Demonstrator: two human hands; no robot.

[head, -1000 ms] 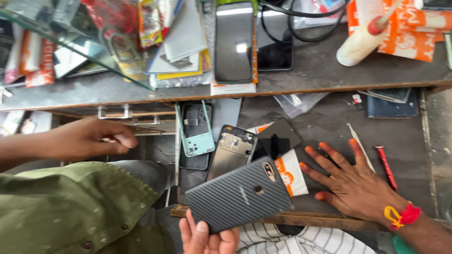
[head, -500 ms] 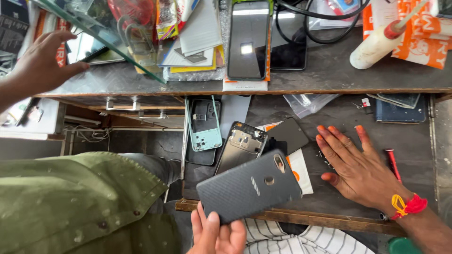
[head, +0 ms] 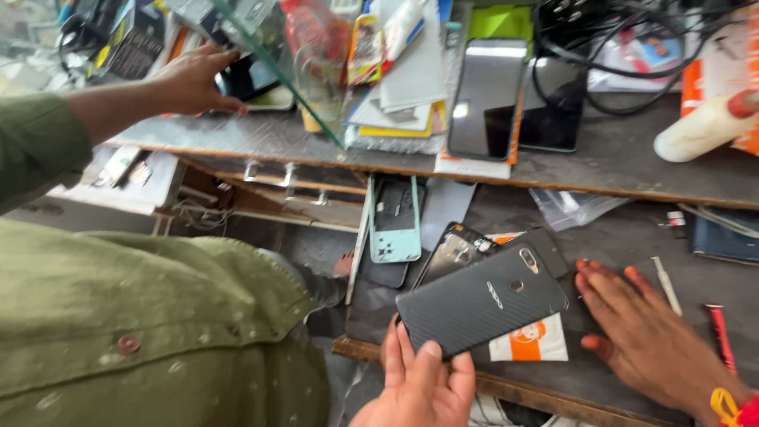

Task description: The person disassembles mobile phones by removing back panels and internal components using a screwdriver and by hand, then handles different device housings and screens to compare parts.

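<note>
Upper shelf: black phone face up near its front edge, tangled black cables at the back, white tube w/ red cap at right end. Lower bench: teal phone frame at left edge, red-tipped tool & white stick toward right edge. Co-worker's green sleeve bottom left.

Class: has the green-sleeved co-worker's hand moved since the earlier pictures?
Yes. The co-worker's hand rose from below the upper shelf to rest on top of it, beside the glass pane.
</note>
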